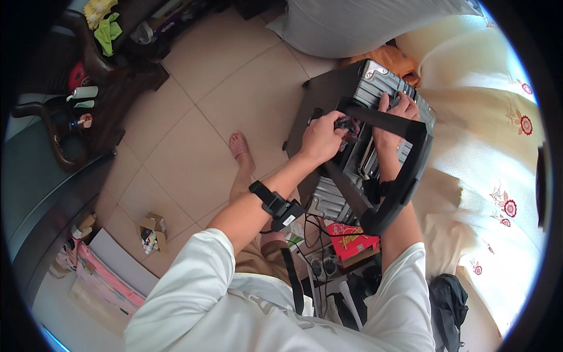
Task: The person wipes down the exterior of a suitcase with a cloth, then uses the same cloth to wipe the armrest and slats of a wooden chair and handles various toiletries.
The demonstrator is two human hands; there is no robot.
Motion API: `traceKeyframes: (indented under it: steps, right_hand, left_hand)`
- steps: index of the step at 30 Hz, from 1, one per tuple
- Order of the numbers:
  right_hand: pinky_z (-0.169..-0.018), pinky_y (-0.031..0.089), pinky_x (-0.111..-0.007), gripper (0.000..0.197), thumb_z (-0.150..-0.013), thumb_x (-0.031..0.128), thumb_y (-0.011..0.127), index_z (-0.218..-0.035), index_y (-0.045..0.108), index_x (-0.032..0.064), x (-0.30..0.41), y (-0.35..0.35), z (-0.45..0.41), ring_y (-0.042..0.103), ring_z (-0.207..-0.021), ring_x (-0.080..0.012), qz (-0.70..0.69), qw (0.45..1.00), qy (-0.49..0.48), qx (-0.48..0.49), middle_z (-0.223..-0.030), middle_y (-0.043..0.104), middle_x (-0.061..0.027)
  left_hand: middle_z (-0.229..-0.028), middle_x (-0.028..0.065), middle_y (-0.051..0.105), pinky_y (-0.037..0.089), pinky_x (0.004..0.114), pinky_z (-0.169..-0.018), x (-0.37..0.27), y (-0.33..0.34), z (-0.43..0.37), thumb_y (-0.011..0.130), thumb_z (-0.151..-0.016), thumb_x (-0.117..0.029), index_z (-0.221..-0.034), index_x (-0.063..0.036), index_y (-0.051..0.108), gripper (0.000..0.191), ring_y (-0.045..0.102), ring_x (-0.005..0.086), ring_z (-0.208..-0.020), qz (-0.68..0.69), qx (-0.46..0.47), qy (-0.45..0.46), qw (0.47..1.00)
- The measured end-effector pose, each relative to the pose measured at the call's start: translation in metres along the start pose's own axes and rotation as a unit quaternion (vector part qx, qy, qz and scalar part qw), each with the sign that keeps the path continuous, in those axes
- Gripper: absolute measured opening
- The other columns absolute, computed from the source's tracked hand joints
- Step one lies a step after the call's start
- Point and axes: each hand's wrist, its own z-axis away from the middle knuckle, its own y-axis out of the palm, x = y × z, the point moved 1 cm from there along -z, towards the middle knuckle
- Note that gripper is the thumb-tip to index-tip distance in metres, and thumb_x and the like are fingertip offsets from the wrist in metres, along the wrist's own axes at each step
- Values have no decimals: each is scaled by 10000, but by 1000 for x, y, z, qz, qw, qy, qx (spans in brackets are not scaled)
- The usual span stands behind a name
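Observation:
An aluminium-look hard-shell suitcase [327,204] stands upright in front of me, its telescopic handle [398,193] pulled out towards the camera. Between the handle's two bars, my left hand [323,135] grips a dark crumpled wad [349,127] with a reddish edge, cloth or plastic film, against the top of the case. My right forearm reaches beneath the handle's grip. Fingers spread, my right hand [393,116] rests on the ribbed upper side near the far corner; whether it pinches anything is hidden. A carry handle [367,160] of the case lies between my arms.
Beside the case hangs a flower-embroidered curtain [475,132]. A large grey wrapped object [352,26] and an orange bag [382,61] sit beyond it. Nearer me are a red box [352,240] and loose cables [314,231]. A small open carton [153,231] stands on the tiled floor [176,145].

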Motion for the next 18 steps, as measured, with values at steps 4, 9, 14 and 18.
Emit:
traceKeyframes:
  steps: [4,9,14,18]
  right_hand:
    - [-1024,365,-480,464,-906,396,640,-1213,573,55,-8,-3,-5,479,-1180,-379,42,999,-18,-8,-1224,539,-194]
    - [-1028,360,-478,447,-901,374,656,-1196,577,48,-3,-4,1,469,-1173,-378,20,999,-27,-1,-1224,530,-195]
    - [-1040,359,-475,455,-900,362,661,-1213,568,45,-4,-8,7,448,-1187,-369,25,999,-7,21,-1248,511,-176]
    - [-1037,364,-476,447,-897,356,665,-1217,570,59,5,-6,6,448,-1190,-370,-2,1000,5,19,-1253,510,-176]
  left_hand:
    - [-875,171,710,534,395,-739,9,-15,-1,635,-857,-60,-1112,-73,674,258,702,299,-801,-102,126,58,985]
    - [-910,156,719,528,399,-792,6,-41,0,656,-829,-59,-1083,-100,709,263,689,325,-884,-206,325,34,923]
    - [-935,163,715,521,428,-790,-9,-40,12,664,-831,-87,-1085,-93,703,258,684,350,-908,-308,250,-51,916]
    - [-928,179,711,521,428,-782,5,-27,16,680,-844,-110,-1108,-65,670,268,692,335,-884,-116,-1,0,993]
